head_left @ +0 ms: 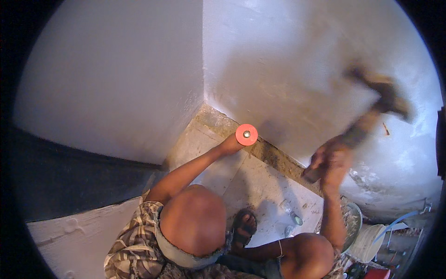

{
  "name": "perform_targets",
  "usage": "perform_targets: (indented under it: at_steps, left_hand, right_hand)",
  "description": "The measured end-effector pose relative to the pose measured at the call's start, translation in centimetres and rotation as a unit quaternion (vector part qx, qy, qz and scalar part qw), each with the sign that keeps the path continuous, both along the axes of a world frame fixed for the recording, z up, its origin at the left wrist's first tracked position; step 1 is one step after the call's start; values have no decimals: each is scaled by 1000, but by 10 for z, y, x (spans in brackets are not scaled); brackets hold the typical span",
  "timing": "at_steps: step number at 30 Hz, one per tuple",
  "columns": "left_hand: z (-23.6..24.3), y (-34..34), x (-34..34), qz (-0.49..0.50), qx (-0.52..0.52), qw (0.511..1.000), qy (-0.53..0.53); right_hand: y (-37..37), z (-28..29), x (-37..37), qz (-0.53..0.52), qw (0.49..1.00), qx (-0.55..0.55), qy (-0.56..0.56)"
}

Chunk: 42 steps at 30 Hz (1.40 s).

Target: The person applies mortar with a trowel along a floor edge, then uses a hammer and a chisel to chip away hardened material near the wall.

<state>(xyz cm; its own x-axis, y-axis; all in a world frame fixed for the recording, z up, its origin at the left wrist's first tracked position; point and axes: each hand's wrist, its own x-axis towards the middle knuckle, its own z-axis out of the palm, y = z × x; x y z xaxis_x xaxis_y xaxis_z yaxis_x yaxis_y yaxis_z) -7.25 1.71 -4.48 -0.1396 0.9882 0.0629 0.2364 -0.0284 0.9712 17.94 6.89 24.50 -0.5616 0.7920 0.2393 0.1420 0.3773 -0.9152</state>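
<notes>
Gripping firmly, in the left hand [230, 145], a tool [251, 140] with a round, orange-red guard [240, 137] and a shiny metal knob [246, 134], seen end-on above a rough, brown strip [281, 162] along the foot of a smooth, whitish wall [288, 51]. Gripping, in the right hand [332, 160], a blurred, dark-headed hammer [369, 118], held up well apart from the guard. Seemingly at a striking step, probably chiselling at the strip. Calls next for a square blow on the knob, with left hand kept behind the guard. Cannot see the tool's tip. Can read no brand, label or writing.
</notes>
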Motion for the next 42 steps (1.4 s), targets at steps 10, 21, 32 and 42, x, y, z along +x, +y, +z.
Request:
perform_targets:
  at_steps: [10,21,32,42]
  left_hand:
    - [15,-10,-6,-7,44,992,-121]
    - [-6,-8,-24,14,-8,1000,23]
    - [26,5,-11,-1,51,992,-116]
    - [-29,-16,-29,28,25,999,12]
  right_hand:
    - [14,-125,-8,144,885,16,-443]
    - [23,36,-22,197,970,36,136]
    - [28,-99,-25,146,931,71,-328]
    - [37,57,-52,157,932,12,325]
